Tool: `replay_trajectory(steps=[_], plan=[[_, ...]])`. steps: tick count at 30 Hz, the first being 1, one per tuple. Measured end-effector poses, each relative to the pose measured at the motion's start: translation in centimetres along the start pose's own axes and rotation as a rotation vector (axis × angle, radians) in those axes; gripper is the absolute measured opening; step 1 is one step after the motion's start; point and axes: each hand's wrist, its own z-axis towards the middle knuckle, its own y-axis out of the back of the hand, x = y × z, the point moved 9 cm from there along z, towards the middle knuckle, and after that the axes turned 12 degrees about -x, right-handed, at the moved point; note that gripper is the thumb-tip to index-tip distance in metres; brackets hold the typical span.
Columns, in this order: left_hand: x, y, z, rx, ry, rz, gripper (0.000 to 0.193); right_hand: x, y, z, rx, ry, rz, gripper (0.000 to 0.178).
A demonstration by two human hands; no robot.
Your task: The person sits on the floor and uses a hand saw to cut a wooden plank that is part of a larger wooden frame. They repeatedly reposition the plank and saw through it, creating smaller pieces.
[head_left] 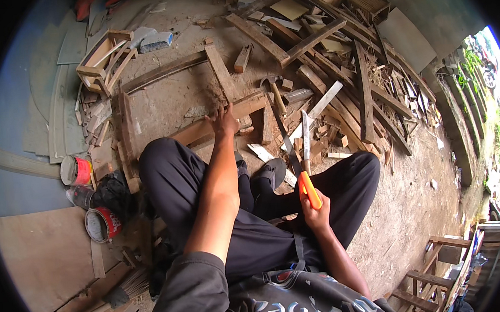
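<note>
My right hand [315,210] is closed round the orange handle of a hand saw [289,143], in front of my right knee. Its dark blade points up and away, and the tip lies near the right end of a wooden beam [250,105]. My left hand [224,123] is on that beam, its fingers over the top and far edge. The beam forms the near side of a rectangular wooden frame [164,71] on the floor. Just beyond the saw lies a hammer [276,95] with a wooden handle. A narrow metal blade [306,134] is close to the saw's right side.
Timber offcuts [323,143] and long planks [363,92] are piled to the right. At left are red paint cans [103,224], a small wooden stool-like frame [104,59] and a plywood sheet [44,248]. A grey block [156,41] is at the back; wooden rungs [429,279] are at lower right.
</note>
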Motion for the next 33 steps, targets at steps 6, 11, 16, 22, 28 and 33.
replay_trajectory(steps=[6, 11, 16, 22, 28, 33], plan=[[-0.1, -0.2, -1.2, 0.091, -0.070, -0.083, 0.082, -0.8, -1.4, -1.0, 0.022, -0.188, 0.149, 0.012], [1.4, -1.6, -1.7, 0.149, -0.166, -0.036, 0.093, 2.7, -3.4, 0.1, 0.062, -0.086, 0.204, 0.018], [-0.7, -0.5, -3.4, 0.118, -0.113, -0.104, 0.090, 2.8, -2.9, 1.4, 0.066, -0.170, 0.137, 0.030], [2.3, 1.6, -1.6, -0.130, -0.032, 0.140, 0.052, 3.1, -1.8, -0.7, -0.046, -0.324, 0.219, 0.029], [1.4, 0.0, -2.3, -0.175, -0.134, 0.220, 0.038, 3.8, -2.0, -1.5, -0.031, -0.284, 0.158, 0.025], [1.8, -1.1, -1.2, -0.187, -0.170, 0.271, 0.041, 4.5, -1.3, -3.0, -0.065, -0.313, 0.242, 0.024]])
